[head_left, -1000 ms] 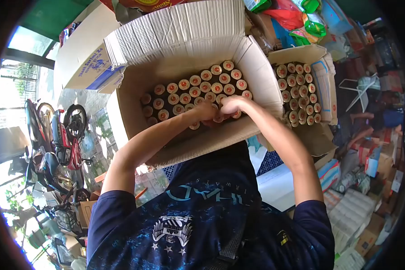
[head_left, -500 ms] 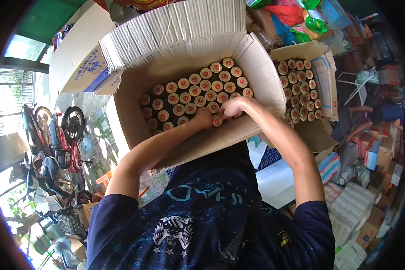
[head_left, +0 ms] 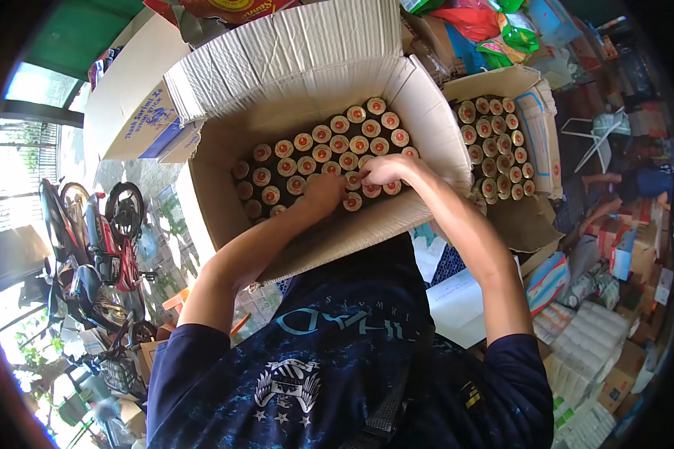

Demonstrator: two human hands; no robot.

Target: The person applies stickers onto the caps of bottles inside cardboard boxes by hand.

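A large open cardboard box [head_left: 236, 142] in front of me holds rows of upright round containers [head_left: 322, 153]. Their tops are gold with red centres; their sides are mostly hidden. My left hand [head_left: 326, 193] is curled low among the near rows, its fingertips hidden. From the right, my right hand [head_left: 384, 170] reaches over the tops, fingers bent down and pinched at a gold-topped container [head_left: 353, 180] between the two hands. Another gold-topped container [head_left: 353, 201] stands just nearer to me, by the box's front wall.
A smaller cardboard box [head_left: 535, 135] on the right holds more gold-topped containers. Colourful packets [head_left: 487, 30] lie beyond it. Parked motorbikes [head_left: 97, 247] stand on the left. Stacked goods [head_left: 577, 337] fill the lower right, and part of a person [head_left: 636, 185] shows at far right.
Both hands have moved slightly left and apart. My right hand has lifted off the near row, and more gold tops show beneath and between the hands.
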